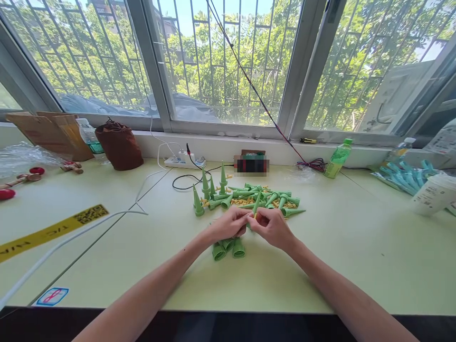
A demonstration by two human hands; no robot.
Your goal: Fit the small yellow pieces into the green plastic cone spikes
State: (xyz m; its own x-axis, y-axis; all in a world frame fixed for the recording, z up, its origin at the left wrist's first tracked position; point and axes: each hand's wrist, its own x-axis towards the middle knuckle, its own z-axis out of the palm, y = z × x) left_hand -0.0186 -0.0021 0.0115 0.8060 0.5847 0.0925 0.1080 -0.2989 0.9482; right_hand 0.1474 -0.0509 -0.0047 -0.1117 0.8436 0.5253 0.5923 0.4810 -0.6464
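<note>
Both of my hands meet above the middle of the table. Between their fingertips a green plastic watering spike (257, 203) stands point up, with a small yellow piece (254, 216) showing at its side. My left hand (228, 224) is closed, its fingers pressed at that spike. Closed too, my right hand (275, 228) pinches it from the other side; its lower part is hidden. Behind the hands lies a pile of green spikes (285, 199) mixed with small yellow pieces (245, 202). Several spikes (205, 186) stand upright at left. Nearer me, other spikes (238, 249) lie with open ends facing me.
A power strip (185, 161) with a white cable (142, 176) and black cord sits at the back. A brown drawstring bag (119, 146) stands back left. On the right are a green bottle (337, 159), light-blue plastic items (406, 175) and a white cup (432, 195).
</note>
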